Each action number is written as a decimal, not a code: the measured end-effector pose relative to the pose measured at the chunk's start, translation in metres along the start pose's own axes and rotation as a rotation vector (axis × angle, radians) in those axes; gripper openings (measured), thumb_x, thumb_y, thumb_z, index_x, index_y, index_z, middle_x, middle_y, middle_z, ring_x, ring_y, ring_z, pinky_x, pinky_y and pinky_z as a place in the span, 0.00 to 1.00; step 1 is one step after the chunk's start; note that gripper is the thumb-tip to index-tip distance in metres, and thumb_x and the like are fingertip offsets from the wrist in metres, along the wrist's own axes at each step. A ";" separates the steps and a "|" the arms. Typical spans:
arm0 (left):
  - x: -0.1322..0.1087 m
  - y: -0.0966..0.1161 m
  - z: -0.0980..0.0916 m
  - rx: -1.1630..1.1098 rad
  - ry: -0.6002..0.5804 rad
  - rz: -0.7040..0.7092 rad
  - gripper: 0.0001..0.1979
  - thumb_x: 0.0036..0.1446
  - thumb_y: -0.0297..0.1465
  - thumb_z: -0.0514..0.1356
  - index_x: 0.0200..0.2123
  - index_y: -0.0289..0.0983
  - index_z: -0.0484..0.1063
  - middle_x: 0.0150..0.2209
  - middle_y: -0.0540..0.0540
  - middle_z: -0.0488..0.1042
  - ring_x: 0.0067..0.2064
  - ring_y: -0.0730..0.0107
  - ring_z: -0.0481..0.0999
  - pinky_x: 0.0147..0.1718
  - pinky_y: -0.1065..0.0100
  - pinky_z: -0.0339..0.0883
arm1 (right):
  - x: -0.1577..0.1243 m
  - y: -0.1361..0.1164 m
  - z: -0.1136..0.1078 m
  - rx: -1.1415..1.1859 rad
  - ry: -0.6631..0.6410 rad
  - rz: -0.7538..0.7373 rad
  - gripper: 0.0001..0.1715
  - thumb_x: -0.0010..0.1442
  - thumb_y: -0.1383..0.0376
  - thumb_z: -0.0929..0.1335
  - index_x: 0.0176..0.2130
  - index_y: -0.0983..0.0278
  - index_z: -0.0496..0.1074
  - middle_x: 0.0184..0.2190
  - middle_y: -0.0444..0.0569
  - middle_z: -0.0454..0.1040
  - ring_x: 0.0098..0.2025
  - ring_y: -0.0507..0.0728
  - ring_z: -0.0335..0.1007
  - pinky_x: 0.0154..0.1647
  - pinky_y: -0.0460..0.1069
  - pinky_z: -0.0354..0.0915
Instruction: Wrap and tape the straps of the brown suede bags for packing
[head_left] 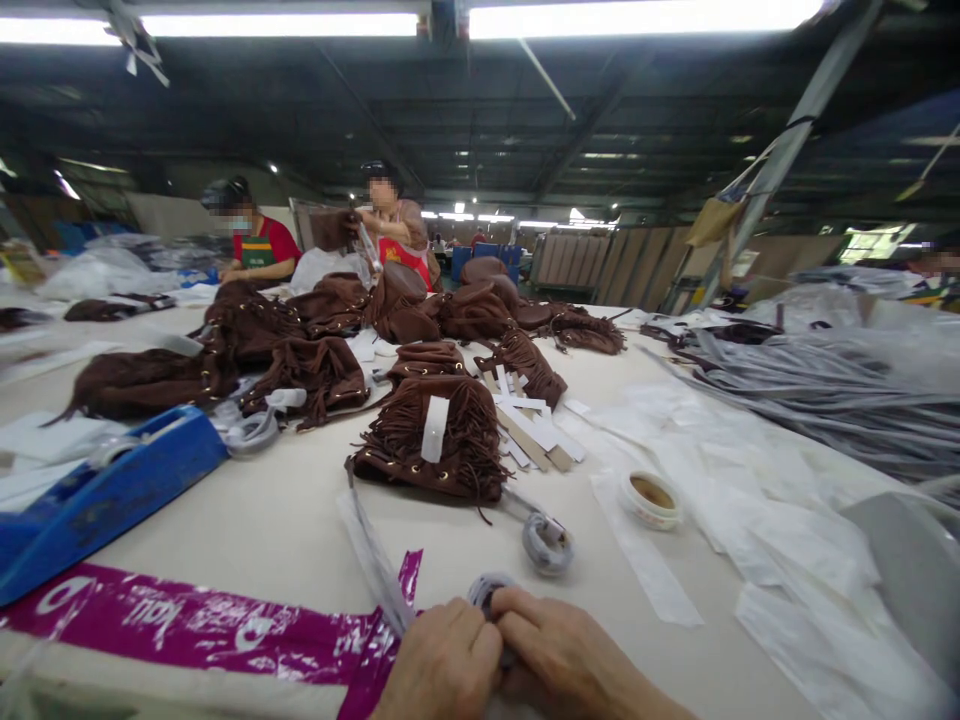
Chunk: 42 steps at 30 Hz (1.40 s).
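Observation:
My left hand (444,658) and my right hand (559,648) meet at the table's front edge, fingers closed on a rolled-up strap (487,588) in grey-white wrapping. The fingers hide most of the roll. A wrapped length of strap (375,560) runs from my left hand up to a brown fringed bag (431,440), which lies flat with a pale strip of tape (434,428) across it. From the bag's right side, another strap ends in a wrapped coil (547,543), just beyond my right hand.
A blue tape dispenser (112,500) and purple printed plastic (187,625) are at left. A tape roll (651,500) and white sheets (787,560) lie right. More brown bags (255,330) and card strips (529,425) are behind. Two people (259,245) work across the table.

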<state>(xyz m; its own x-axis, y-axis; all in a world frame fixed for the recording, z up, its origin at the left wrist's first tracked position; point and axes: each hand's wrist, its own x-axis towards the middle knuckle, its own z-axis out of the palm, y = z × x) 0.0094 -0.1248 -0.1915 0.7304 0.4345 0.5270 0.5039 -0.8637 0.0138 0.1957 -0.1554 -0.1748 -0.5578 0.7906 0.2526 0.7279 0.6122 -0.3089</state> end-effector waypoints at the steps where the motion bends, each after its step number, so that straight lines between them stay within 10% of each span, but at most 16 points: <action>1: 0.001 -0.005 -0.006 -0.022 -0.048 0.005 0.11 0.51 0.24 0.63 0.33 0.39 0.63 0.29 0.51 0.70 0.28 0.65 0.67 0.25 0.66 0.56 | 0.001 0.001 -0.005 0.047 -0.040 -0.019 0.04 0.59 0.66 0.69 0.35 0.66 0.71 0.36 0.50 0.75 0.33 0.56 0.71 0.33 0.47 0.66; 6: 0.004 -0.025 -0.026 -0.072 -0.228 0.009 0.13 0.52 0.25 0.66 0.36 0.40 0.65 0.33 0.52 0.71 0.33 0.65 0.69 0.28 0.68 0.57 | 0.013 0.001 -0.030 0.095 -0.145 -0.115 0.06 0.65 0.66 0.64 0.38 0.65 0.71 0.38 0.50 0.75 0.38 0.55 0.71 0.38 0.46 0.67; 13: -0.010 -0.015 0.009 0.038 0.133 -0.062 0.10 0.49 0.20 0.59 0.31 0.39 0.61 0.26 0.51 0.68 0.26 0.65 0.66 0.24 0.65 0.54 | 0.020 0.000 0.002 0.058 -0.051 0.010 0.04 0.62 0.69 0.64 0.37 0.65 0.68 0.37 0.51 0.74 0.34 0.55 0.71 0.33 0.46 0.67; 20: -0.002 -0.047 -0.022 0.000 -0.116 0.076 0.11 0.52 0.23 0.62 0.33 0.39 0.62 0.29 0.51 0.70 0.29 0.66 0.67 0.29 0.66 0.60 | 0.035 0.002 -0.031 0.081 -0.162 -0.113 0.03 0.62 0.70 0.65 0.35 0.64 0.68 0.36 0.49 0.75 0.37 0.56 0.71 0.36 0.47 0.64; 26: -0.010 -0.034 -0.002 0.010 0.085 -0.054 0.06 0.57 0.22 0.55 0.32 0.38 0.62 0.28 0.48 0.69 0.29 0.64 0.67 0.27 0.65 0.57 | 0.048 -0.006 -0.011 -0.049 -0.253 0.156 0.09 0.55 0.70 0.69 0.39 0.65 0.70 0.40 0.52 0.76 0.37 0.60 0.74 0.34 0.49 0.66; 33: 0.005 -0.067 -0.033 -0.041 -0.257 0.081 0.05 0.59 0.25 0.59 0.36 0.39 0.65 0.31 0.50 0.70 0.33 0.63 0.68 0.30 0.65 0.62 | 0.055 0.002 -0.024 0.091 -0.213 -0.013 0.05 0.58 0.73 0.67 0.37 0.65 0.68 0.38 0.48 0.75 0.39 0.56 0.72 0.37 0.47 0.64; 42: -0.007 -0.056 -0.009 -0.220 -0.136 -0.116 0.10 0.54 0.20 0.56 0.38 0.38 0.65 0.35 0.46 0.74 0.36 0.61 0.73 0.35 0.63 0.69 | 0.068 -0.004 -0.002 0.014 -0.196 0.132 0.07 0.55 0.73 0.67 0.36 0.64 0.67 0.38 0.50 0.74 0.37 0.57 0.72 0.34 0.48 0.62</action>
<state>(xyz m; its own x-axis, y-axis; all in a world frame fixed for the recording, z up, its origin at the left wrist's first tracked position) -0.0277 -0.0820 -0.1882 0.7367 0.5508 0.3924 0.4859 -0.8347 0.2593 0.1558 -0.1042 -0.1545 -0.5261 0.8500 0.0268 0.7947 0.5027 -0.3402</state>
